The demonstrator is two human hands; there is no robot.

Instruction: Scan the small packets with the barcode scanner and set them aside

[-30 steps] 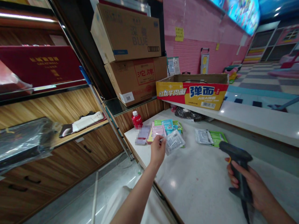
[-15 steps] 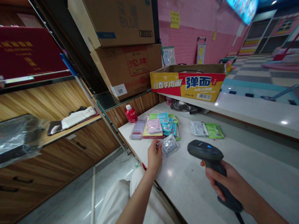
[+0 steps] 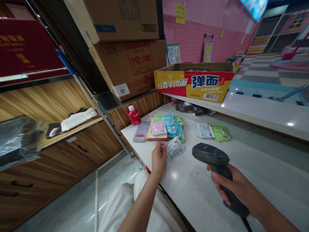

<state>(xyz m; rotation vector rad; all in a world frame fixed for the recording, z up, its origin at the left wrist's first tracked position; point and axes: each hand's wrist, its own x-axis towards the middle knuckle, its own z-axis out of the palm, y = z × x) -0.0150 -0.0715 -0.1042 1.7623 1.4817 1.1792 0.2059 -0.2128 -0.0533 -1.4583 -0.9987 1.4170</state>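
My left hand (image 3: 159, 161) pinches the left edge of a silver-grey sachet (image 3: 175, 148) above the front of the white counter (image 3: 190, 196). In my right hand (image 3: 235, 185) is a black barcode scanner (image 3: 210, 153), its handle wrapped by my fingers and its head pointing left towards the sachet. Just beyond the sachet lies a pile of flat packets: a pink packet (image 3: 158, 128), several blue packets (image 3: 172, 126) and green ones beneath. Farther right, a silver packet (image 3: 204, 130) and a green packet (image 3: 220, 132) lie side by side.
A red bottle (image 3: 134, 115) with a white cap stands at the counter's left edge. A red-and-yellow carton (image 3: 193, 84) sits on the raised ledge behind. Stacked cardboard boxes (image 3: 130, 69) rise at the back left. A cable runs from the scanner's handle.
The view has shifted slightly. Both hands keep their holds on the sachet and the scanner, with hardly any movement over the counter.
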